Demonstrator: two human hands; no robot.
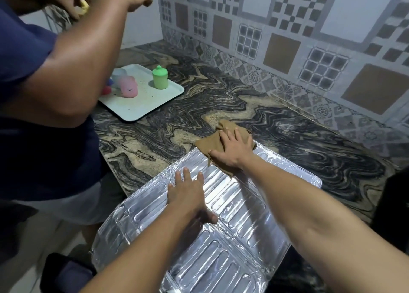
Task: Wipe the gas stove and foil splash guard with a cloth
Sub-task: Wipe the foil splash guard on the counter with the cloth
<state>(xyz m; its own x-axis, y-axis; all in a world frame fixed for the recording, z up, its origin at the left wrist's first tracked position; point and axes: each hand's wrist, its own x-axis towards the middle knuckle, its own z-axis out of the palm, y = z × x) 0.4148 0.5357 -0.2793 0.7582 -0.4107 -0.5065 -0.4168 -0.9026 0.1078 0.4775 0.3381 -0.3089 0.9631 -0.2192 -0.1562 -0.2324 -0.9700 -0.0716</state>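
Both of the wearer's forearms are bare from the lower frame edge to the wrists, with no sleeve, cuff, watch, bracelet or glove showing. The left hand (pixel 188 195) and the right hand (pixel 234 151) are bare too, and no ring can be made out on the fingers (pixel 185 175). Nails look short and unpainted, though detail is soft.

My flat right hand (pixel 234 152) covers the middle of the crumpled brown cloth (pixel 212 144). Below it, the ribbed silver foil splash guard (pixel 232 204) runs off the bottom edge, partly under my forearms.
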